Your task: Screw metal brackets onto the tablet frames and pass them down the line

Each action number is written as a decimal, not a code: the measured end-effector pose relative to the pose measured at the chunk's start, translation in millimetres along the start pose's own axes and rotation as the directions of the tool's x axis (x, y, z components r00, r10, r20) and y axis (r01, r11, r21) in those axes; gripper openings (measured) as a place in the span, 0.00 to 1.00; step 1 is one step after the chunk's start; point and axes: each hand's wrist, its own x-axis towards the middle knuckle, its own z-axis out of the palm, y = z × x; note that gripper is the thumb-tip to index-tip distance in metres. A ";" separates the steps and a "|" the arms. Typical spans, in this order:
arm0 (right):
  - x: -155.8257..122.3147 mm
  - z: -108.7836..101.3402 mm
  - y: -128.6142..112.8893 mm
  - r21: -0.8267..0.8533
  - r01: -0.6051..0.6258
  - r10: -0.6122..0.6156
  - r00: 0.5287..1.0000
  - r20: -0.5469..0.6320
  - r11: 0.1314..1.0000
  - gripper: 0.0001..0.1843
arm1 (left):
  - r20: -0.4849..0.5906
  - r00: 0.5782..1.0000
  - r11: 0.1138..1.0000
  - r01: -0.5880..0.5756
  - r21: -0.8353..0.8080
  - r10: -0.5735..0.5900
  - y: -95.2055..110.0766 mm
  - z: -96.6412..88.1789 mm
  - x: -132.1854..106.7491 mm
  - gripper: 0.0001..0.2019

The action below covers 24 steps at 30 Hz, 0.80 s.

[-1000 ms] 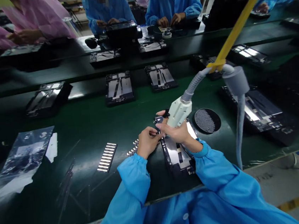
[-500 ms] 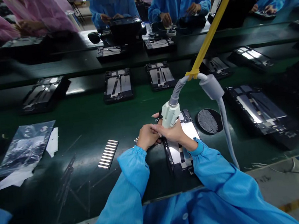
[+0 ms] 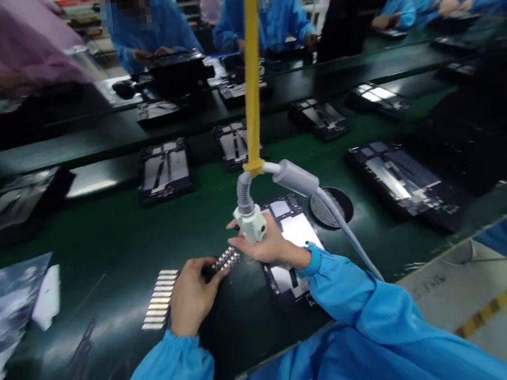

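My right hand (image 3: 271,241) is closed round a white handpiece (image 3: 250,224) with a ribbed neck and grey cable; its lower end is hidden. A yellow strap (image 3: 253,87) holds the cable from above. My left hand (image 3: 194,293) pinches the near end of a dark strip of small metal parts (image 3: 227,258), close to the handpiece. Just left of that hand lies a second strip with bright metal bars (image 3: 160,299). An opened tablet-like device (image 3: 291,231), with silvery panels, lies flat under and beside my right wrist.
A round black dish (image 3: 343,202) stands behind the cable's grey cylinder (image 3: 296,177). Another opened device (image 3: 397,178) sits to the right, with several more along the bench. A clear plastic bag (image 3: 9,300) and white paper (image 3: 47,296) lie at left. Co-workers in blue and pink work opposite.
My left hand has moved left, away from my right hand, and now pinches the dark strip's end. The view has shifted to the right. My right hand keeps the handpiece.
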 end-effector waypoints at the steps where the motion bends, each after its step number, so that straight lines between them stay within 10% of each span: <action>1: 0.3 -5.8 -5.9 0.024 -0.015 0.015 1.000 -0.011 1.000 0.11 | 0.010 1.000 1.000 -0.007 -0.002 0.007 -2.4 2.8 0.9 0.26; 6: -3.4 -78.6 -29.8 0.115 0.062 -0.037 0.978 -0.207 0.991 0.16 | 0.107 0.990 0.988 0.100 -0.114 -0.088 -1.0 -0.2 13.9 0.27; 11: 0.9 -155.4 -1.7 0.106 0.129 -0.053 0.844 -0.534 0.986 0.13 | 0.140 0.987 0.954 0.113 -0.279 -0.076 8.1 -7.5 18.3 0.26; 19: 12.6 -161.7 23.4 0.031 0.030 -0.008 0.834 -0.551 0.999 0.15 | -0.206 0.949 0.969 -0.219 0.110 0.238 8.3 9.2 -2.2 0.19; 24: 12.3 -160.7 24.3 0.052 -0.001 0.030 0.837 -0.547 0.999 0.13 | -0.216 0.957 0.965 0.148 -0.215 -0.194 28.8 3.1 -10.1 0.20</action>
